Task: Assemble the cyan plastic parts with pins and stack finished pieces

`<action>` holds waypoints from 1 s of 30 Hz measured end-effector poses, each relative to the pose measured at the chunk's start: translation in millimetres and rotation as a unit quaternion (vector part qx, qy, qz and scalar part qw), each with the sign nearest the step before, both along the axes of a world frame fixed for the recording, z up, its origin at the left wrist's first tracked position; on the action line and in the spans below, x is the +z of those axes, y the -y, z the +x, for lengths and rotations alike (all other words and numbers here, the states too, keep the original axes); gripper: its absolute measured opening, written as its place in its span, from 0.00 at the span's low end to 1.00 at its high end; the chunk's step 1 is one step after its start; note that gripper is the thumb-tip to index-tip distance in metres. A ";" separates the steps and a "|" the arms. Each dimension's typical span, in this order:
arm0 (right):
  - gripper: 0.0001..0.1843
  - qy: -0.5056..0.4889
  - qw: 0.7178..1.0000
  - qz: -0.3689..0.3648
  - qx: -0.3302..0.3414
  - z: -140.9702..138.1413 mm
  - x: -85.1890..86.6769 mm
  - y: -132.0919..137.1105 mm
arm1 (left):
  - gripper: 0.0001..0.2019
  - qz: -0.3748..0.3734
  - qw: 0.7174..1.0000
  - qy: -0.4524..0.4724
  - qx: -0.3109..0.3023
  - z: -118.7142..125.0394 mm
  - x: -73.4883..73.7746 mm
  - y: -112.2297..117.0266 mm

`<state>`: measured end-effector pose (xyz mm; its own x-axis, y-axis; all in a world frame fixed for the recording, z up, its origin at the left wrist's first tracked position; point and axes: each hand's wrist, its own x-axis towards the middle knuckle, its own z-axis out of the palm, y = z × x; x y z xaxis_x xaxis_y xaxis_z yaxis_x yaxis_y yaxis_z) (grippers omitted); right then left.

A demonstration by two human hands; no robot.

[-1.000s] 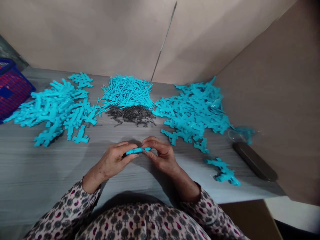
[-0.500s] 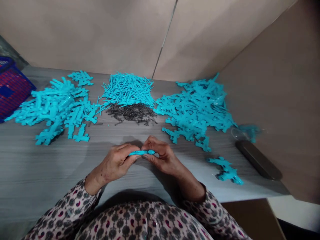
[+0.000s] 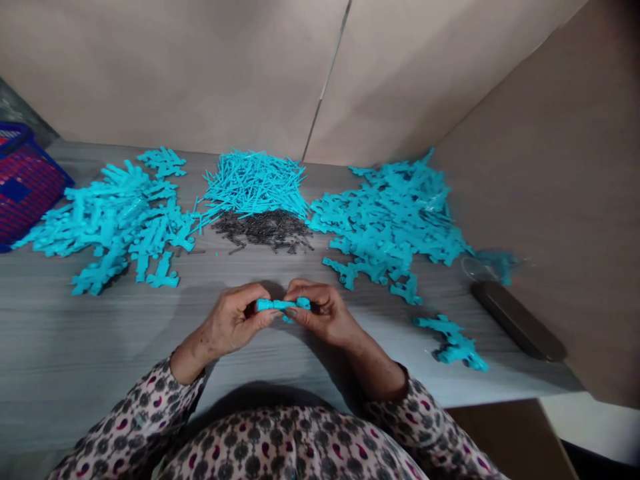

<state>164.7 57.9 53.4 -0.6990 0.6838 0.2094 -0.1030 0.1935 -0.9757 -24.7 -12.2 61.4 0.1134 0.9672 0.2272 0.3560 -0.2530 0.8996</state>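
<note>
Both of our hands meet over the near middle of the table, pinching one small turquoise plastic piece (image 3: 283,305) between them. Our left hand (image 3: 233,323) grips its left end with thumb and curled fingers, and our right hand (image 3: 323,313) clamps its right end the same way, so the piece lies level just above the grey wood-grain table (image 3: 100,360). Patterned sleeves (image 3: 150,413) cover both wrists. Beyond the hands, in the middle, a scatter of small dark pins (image 3: 263,230) lies in front of a heap of thin turquoise sticks (image 3: 255,183), the two touching. To the left spreads a wide pile of flat turquoise parts (image 3: 115,217), and a similar larger pile (image 3: 395,220) spreads to the right. A few loose turquoise parts (image 3: 453,343) lie apart near the right front edge. Just beyond them rests a dark oblong case (image 3: 517,320), with a clear wrapper holding something turquoise (image 3: 493,263) beside it. A blue and red basket (image 3: 25,180) sits at the far left edge. Plain tan panels (image 3: 200,73) wall in the back and right side.
</note>
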 end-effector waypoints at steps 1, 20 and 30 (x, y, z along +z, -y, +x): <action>0.17 -0.001 1.000 -0.011 0.010 -0.5 -0.2 0.9 | 0.14 0.029 1.000 -0.011 0.002 1.5 0.7 0.1; 0.24 0.040 0.983 -0.131 0.119 -4.1 0.3 8.3 | 0.24 -0.146 0.980 0.127 0.037 25.4 -3.2 0.7; 0.23 0.016 0.984 -0.158 0.082 -12.0 -2.1 12.4 | 0.25 -0.255 0.940 0.207 0.090 31.9 -8.9 0.2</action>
<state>152.7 45.5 51.3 -0.8079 0.5890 -0.0189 -0.0758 -0.1357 -0.9879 7.2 -12.4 52.5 -0.0596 0.9575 -0.2822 -0.0546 0.2791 0.9587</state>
